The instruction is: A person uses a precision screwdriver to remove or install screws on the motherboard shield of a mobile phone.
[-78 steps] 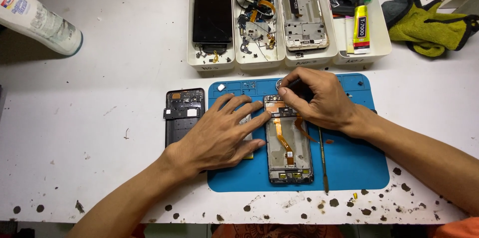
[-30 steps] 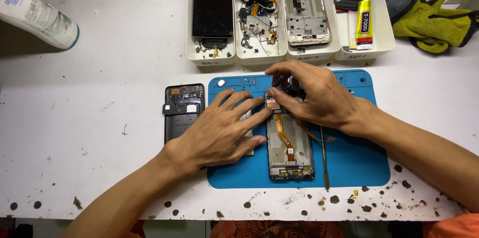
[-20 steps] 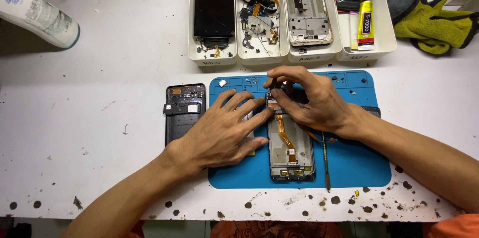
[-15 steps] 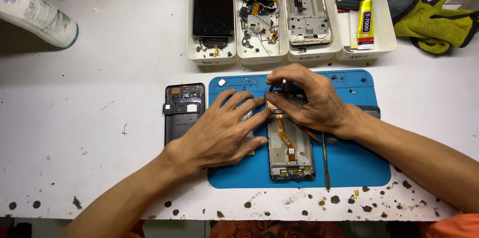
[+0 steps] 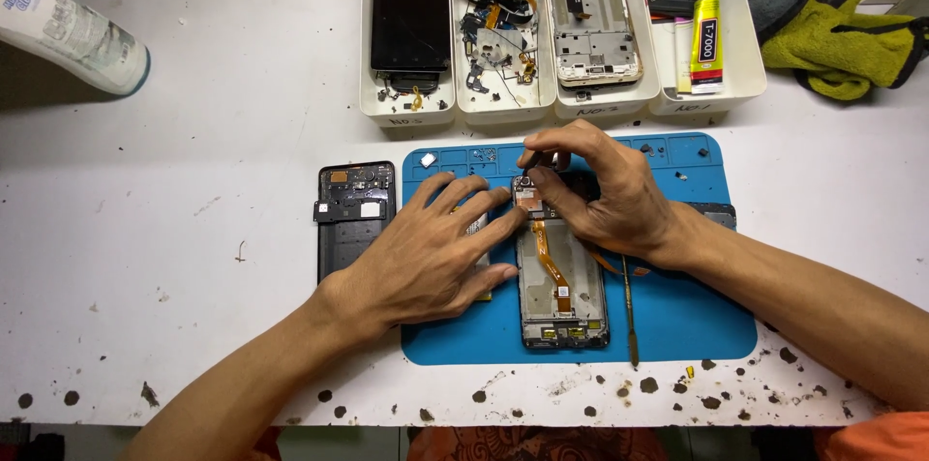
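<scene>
Right hand (image 5: 605, 195): thumb and forefinger pinched together on a small dark part (image 5: 535, 160) at the top end of the opened phone frame (image 5: 561, 272); whether the part is lifted clear cannot be told.
Left hand (image 5: 426, 253): flat, fingers spread apart, fingertips pressing the frame's upper left edge; gripping nothing.
Opened phone frame: lies lengthwise at the middle of the blue work mat (image 5: 677, 311), orange flex cable running down its centre.
Thin metal tool (image 5: 631, 311): on the mat, just beside the frame's right edge.
Black back cover (image 5: 350, 214): on the desk (image 5: 174, 229), touching the mat's left edge.
Four white trays (image 5: 556, 108): row at the desk's far edge, above the mat; they hold a black phone (image 5: 411, 6), loose parts (image 5: 495, 21), a pale phone chassis (image 5: 592, 11) and a yellow glue tube (image 5: 706, 45).
Yellow-green glove (image 5: 852, 35): far right corner.
White bottle (image 5: 68, 26): on its side, far left corner.
</scene>
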